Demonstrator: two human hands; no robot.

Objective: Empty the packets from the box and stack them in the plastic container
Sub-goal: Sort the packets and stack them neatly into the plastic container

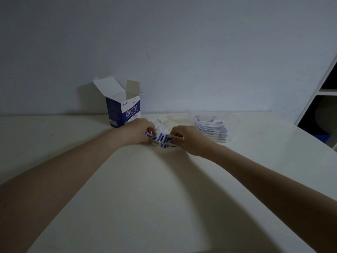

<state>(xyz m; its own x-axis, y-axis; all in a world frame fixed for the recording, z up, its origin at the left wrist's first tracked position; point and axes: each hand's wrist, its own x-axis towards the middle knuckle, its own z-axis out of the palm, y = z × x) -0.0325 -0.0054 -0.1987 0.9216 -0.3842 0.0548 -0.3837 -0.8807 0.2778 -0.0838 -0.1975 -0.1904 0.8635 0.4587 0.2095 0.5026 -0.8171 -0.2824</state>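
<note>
A pale table (164,198) is filling the lower part of the view, its far edge running along a plain grey-white wall (182,42). A thin dark mark (147,53) is showing on the wall. At the right edge a white shelf unit (326,90) is standing, its dark compartments facing the table. Something blue (323,137) is sitting low in the lower compartment, though the dim light is making it hard to tell what it is.

I see box (124,110) dark blue, white lettering | packets (164,140) white, blue stripes | container (235,119) clear | table (145,179) cream | wall (164,42) pale grey
</note>
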